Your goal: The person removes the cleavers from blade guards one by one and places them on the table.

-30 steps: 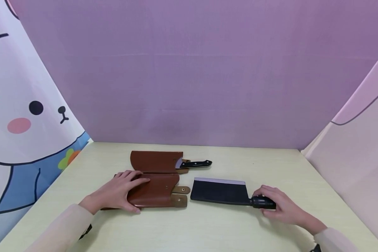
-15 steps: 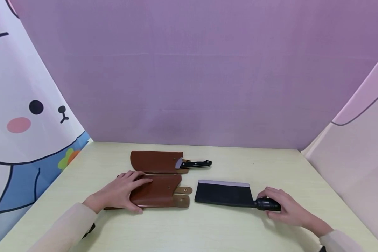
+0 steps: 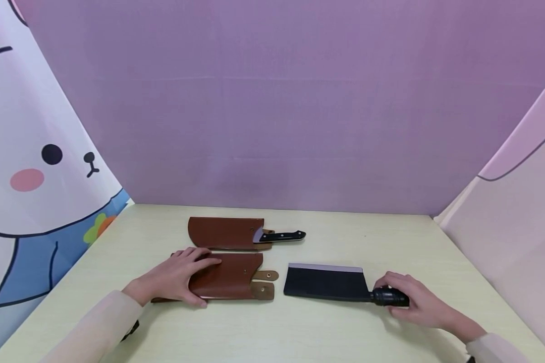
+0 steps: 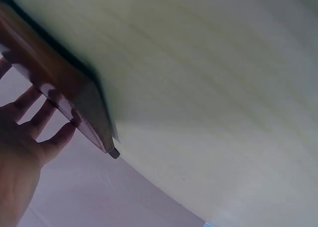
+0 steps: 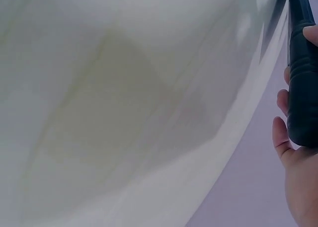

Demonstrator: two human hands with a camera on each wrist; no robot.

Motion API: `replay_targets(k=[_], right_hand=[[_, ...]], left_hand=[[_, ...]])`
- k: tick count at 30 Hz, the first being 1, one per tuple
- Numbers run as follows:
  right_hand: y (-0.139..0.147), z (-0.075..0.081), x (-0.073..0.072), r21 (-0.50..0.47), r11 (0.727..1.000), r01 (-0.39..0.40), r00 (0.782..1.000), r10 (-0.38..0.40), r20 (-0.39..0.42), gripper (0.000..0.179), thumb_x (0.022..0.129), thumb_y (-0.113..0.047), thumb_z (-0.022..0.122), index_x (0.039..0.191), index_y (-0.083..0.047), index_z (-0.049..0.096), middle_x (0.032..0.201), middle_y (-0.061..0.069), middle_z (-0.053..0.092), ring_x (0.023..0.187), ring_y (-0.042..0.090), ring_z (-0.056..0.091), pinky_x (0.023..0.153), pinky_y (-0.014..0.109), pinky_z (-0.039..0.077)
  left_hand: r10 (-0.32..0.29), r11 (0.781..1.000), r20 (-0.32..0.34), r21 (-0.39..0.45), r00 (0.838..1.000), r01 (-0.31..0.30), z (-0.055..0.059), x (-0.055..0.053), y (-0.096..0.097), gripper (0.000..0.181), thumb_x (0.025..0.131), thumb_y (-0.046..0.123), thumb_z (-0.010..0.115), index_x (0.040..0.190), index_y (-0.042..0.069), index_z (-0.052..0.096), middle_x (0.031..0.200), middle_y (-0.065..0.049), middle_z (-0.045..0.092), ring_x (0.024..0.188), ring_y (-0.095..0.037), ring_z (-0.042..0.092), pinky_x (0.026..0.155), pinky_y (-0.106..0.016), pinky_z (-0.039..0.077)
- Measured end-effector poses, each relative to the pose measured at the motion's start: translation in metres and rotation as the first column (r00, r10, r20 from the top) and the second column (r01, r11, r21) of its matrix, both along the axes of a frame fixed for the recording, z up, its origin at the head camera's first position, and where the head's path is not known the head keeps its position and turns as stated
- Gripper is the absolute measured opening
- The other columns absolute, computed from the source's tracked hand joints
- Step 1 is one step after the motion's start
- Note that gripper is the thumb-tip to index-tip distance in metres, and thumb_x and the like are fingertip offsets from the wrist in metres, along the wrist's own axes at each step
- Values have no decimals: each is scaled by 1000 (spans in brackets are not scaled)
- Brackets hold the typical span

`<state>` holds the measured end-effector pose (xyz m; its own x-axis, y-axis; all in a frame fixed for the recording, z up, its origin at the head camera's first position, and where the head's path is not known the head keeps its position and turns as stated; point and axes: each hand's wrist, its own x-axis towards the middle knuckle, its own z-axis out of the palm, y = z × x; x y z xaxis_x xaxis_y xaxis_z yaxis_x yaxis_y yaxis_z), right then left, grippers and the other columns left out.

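Observation:
My left hand [image 3: 176, 276] holds a brown leather knife sheath [image 3: 230, 277] across its left part, thumb along the near edge and fingers over the far side. The sheath's open end faces right, with two lighter snap straps [image 3: 264, 275] sticking out. In the left wrist view its edge lies against my spread fingertips [image 4: 64, 134]. My right hand [image 3: 418, 301] grips the black ridged handle of a cleaver [image 3: 325, 285], seen closer as the handle [image 5: 303, 88] in the right wrist view. The cleaver's dark broad blade points left toward the sheath mouth, a short gap apart.
Behind, a second brown sheath [image 3: 222, 233] lies flat with a knife in it, the knife's black riveted handle [image 3: 283, 236] sticking out rightward. The pale wooden table [image 3: 272, 335] meets a purple backdrop [image 3: 281, 116], with printed cloth [image 3: 41, 151] at the left.
The cleaver and my right hand have shifted a little right and nearer to me. My left hand and the front sheath have slid slightly right. The back sheath has stayed put.

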<state>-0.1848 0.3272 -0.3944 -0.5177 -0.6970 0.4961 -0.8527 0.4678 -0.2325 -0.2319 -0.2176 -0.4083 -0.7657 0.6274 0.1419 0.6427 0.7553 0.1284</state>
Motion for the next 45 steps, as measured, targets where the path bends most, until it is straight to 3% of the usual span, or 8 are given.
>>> replay_targets(k=[8, 12, 18, 24, 30, 35, 45], right_hand=[[4, -1, -3, 28, 999, 19, 997, -21, 72, 55, 55, 4, 74, 103, -19, 59, 92, -16, 59, 74, -4, 52, 66, 22, 38], [6, -3, -10, -6, 999, -49, 995, 49, 92, 54, 56, 6, 74, 103, -15, 59, 91, -12, 60, 72, -1, 52, 64, 18, 38], [9, -5, -21, -61, 986, -158, 969, 166, 182, 52, 58, 11, 72, 104, -9, 57, 88, -4, 60, 70, 4, 54, 61, 17, 42], [11, -5, -24, -52, 991, -120, 957, 129, 260, 53, 58, 11, 74, 103, -11, 58, 87, -4, 62, 71, 5, 56, 62, 19, 45], [13, -5, -27, -51, 992, -118, 960, 127, 249, 54, 56, 11, 75, 103, -10, 58, 88, 0, 62, 73, 9, 55, 63, 22, 43], [14, -7, -30, -17, 997, -78, 968, 79, 238, 56, 55, 10, 75, 104, -12, 59, 91, -3, 62, 76, 6, 54, 64, 21, 43], [13, -13, -31, 25, 1000, -17, 993, 14, 115, 58, 48, 7, 79, 100, -15, 61, 91, -3, 62, 78, 8, 53, 67, 24, 41]], left_hand=[[-21, 1000, 13, -13, 1000, 21, 2, -2, 1, 92, 59, 80, 58, 135, 28, 44, 134, -7, 41, 121, -25, 39, 92, -54, 36], [-25, 1000, 30, -10, 999, 25, 4, -1, 2, 92, 60, 78, 60, 135, 27, 44, 134, -7, 41, 121, -25, 39, 93, -54, 36], [-26, 1000, 42, -16, 999, 27, 5, -1, 2, 91, 61, 76, 61, 135, 26, 44, 134, -7, 41, 122, -25, 39, 93, -53, 35], [-26, 999, 65, -29, 998, 28, 7, -2, 2, 91, 61, 76, 61, 135, 26, 43, 135, -6, 40, 122, -25, 39, 93, -54, 35], [-18, 999, 106, -30, 994, 21, 6, -3, 3, 92, 61, 77, 59, 136, 27, 42, 136, -6, 39, 124, -26, 37, 93, -55, 34], [-15, 999, 125, -33, 992, 19, 6, -5, 3, 93, 61, 78, 58, 137, 28, 41, 138, -6, 37, 125, -27, 37, 94, -56, 33], [-18, 999, 110, -40, 994, 22, 3, -5, 1, 95, 60, 80, 56, 138, 28, 39, 139, -8, 37, 126, -29, 36, 94, -57, 32]])
